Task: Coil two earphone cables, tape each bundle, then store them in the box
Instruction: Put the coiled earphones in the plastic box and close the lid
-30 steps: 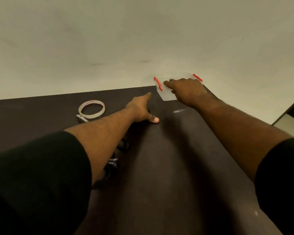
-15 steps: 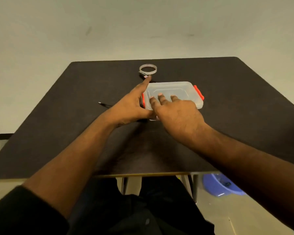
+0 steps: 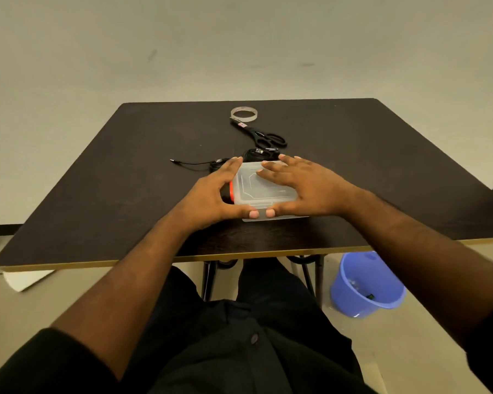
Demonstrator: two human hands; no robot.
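We see the left hand curved round the left end of the clear plastic box, fingers reaching over its far corner and thumb pressed against the near edge. The right hand lies over the right half of the lid, fingers spread and nearly straight, thumb at the near edge so that the two thumb tips almost meet. The box sits on the dark table, lid on, near the front edge; an orange latch shows at its left end, while the right end is covered by the hand (we cannot tell whether a latch sits there).

Just beyond the box lie the black earphone cables, partly hidden behind the fingers; one plug end trails out to the left, and we cannot make out whether any bundle is coiled or taped. Farther back are black-handled scissors, their tip touching or just beside a roll of clear tape. A blue bucket stands on the floor below the table's right side.
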